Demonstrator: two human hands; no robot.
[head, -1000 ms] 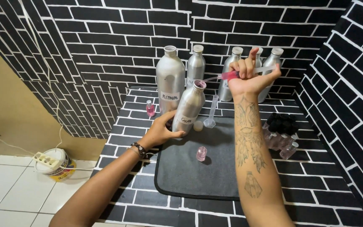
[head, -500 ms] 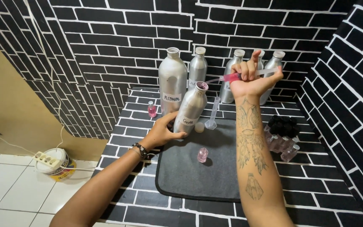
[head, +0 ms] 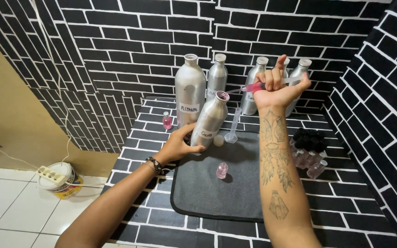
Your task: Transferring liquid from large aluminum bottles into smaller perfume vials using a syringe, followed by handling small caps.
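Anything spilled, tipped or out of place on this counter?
No spill shows. The silver aluminium bottle leans off upright, but the left hand is tilting it while the right hand draws with a pink-filled syringe. The small white cap lies loose on the grey mat.

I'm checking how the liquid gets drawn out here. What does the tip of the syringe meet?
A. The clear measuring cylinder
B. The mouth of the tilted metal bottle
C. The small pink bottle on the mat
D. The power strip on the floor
B: the right hand holds the syringe with its thin tip at the mouth of the tilted metal bottle, which the left hand steadies at its base.
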